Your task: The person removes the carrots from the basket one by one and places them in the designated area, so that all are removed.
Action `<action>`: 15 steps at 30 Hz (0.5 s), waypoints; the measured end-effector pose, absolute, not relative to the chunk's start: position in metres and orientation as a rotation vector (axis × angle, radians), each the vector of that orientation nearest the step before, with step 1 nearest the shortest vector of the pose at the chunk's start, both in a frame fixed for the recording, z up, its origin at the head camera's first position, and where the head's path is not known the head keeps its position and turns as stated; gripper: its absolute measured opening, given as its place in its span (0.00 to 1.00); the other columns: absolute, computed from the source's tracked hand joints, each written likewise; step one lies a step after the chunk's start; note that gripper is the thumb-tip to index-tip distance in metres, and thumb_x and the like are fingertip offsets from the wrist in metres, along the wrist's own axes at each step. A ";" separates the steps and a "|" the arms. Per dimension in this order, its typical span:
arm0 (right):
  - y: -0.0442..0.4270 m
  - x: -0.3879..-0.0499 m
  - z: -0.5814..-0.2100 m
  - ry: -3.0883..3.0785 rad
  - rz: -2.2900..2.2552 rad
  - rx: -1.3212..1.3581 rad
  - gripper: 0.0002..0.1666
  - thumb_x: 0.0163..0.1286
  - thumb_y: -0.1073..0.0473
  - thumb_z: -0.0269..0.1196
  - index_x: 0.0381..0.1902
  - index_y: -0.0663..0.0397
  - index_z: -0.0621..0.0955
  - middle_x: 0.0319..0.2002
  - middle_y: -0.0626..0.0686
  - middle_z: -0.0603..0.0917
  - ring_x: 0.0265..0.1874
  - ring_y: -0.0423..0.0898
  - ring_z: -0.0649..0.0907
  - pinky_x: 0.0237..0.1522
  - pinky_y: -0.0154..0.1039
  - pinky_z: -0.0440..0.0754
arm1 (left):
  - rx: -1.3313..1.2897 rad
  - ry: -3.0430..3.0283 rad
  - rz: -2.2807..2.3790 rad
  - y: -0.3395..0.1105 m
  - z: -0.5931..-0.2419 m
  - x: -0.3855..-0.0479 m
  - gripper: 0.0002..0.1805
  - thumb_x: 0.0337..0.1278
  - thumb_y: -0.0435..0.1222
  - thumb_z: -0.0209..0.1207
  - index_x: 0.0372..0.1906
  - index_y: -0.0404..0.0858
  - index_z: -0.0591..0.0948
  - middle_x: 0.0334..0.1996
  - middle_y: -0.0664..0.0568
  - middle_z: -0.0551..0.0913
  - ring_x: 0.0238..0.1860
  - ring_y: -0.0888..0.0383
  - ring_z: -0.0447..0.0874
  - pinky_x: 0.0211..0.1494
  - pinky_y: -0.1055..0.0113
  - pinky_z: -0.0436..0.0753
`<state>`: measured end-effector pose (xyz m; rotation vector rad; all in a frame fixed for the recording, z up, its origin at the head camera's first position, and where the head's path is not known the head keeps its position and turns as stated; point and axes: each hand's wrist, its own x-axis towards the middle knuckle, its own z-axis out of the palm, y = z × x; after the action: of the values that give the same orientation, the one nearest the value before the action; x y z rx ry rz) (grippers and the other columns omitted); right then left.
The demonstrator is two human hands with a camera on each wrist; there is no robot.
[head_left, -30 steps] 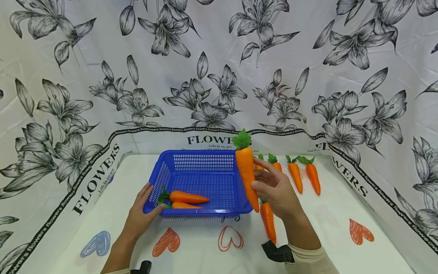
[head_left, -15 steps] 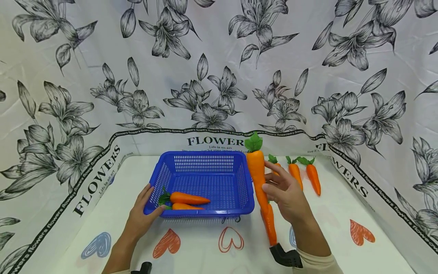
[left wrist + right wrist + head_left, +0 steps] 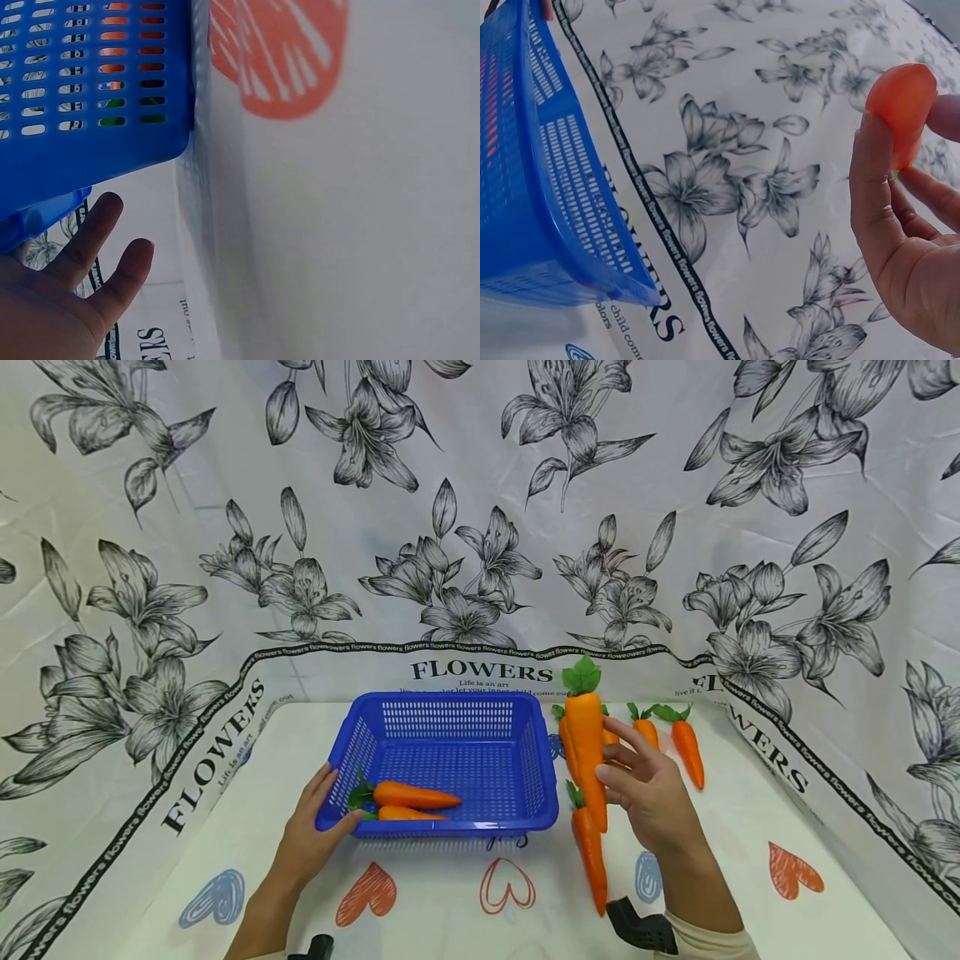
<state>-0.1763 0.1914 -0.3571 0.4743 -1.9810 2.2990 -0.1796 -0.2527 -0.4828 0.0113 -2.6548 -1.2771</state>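
Observation:
A blue plastic basket (image 3: 457, 827) stands on the table, with two orange carrots lying inside near its front left corner; one is the carrot (image 3: 416, 793). My left hand (image 3: 307, 822) holds that corner, thumb over the front rim and fingers along the left side. In the left wrist view two fingertips (image 3: 135, 259) stick out below the rim. To the right of the basket, my right hand (image 3: 648, 789) pinches an upright carrot (image 3: 585, 747) between thumb and fingers, green leaves up. The right wrist view shows this carrot (image 3: 904, 112) from its tip end.
Below the held carrot lies another carrot (image 3: 590, 864) on the table. Several more are in a row at the back right, including a carrot (image 3: 687, 752) at the far end; some are partly hidden by the hand. A flower-printed curtain (image 3: 465, 527) closes off the back.
My right hand has moved right with the carrot, away from the basket's right rim and over the carrots at the right. The left hand and the basket stay put.

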 end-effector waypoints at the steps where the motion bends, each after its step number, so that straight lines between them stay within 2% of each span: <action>1: 0.193 -0.176 -0.357 -1.983 2.297 0.467 0.34 0.69 0.71 0.58 0.71 0.58 0.64 0.46 0.65 0.76 0.44 0.55 0.81 0.40 0.48 0.85 | 0.014 -2.655 -1.273 -0.253 -0.483 -0.180 0.47 0.56 0.52 0.62 0.77 0.45 0.54 0.76 0.50 0.46 0.71 0.34 0.46 0.59 0.31 0.60; 12: 0.207 -0.175 -0.365 -1.977 2.264 0.422 0.33 0.69 0.71 0.57 0.71 0.59 0.64 0.45 0.65 0.75 0.40 0.52 0.82 0.36 0.45 0.85 | 0.015 -2.660 -1.285 -0.253 -0.480 -0.181 0.47 0.57 0.52 0.62 0.77 0.44 0.54 0.76 0.49 0.46 0.72 0.34 0.45 0.59 0.31 0.59; 15: 0.212 -0.174 -0.368 -1.957 2.264 0.436 0.33 0.69 0.72 0.56 0.71 0.61 0.63 0.48 0.65 0.72 0.39 0.51 0.82 0.35 0.46 0.85 | 0.021 -2.667 -1.283 -0.253 -0.480 -0.181 0.46 0.57 0.51 0.62 0.76 0.44 0.54 0.76 0.50 0.46 0.72 0.34 0.45 0.60 0.31 0.59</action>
<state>-0.1739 0.2121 -0.3684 0.4361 -1.9570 2.2637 -0.1809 -0.2526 -0.4802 0.0213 -2.6670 -1.2825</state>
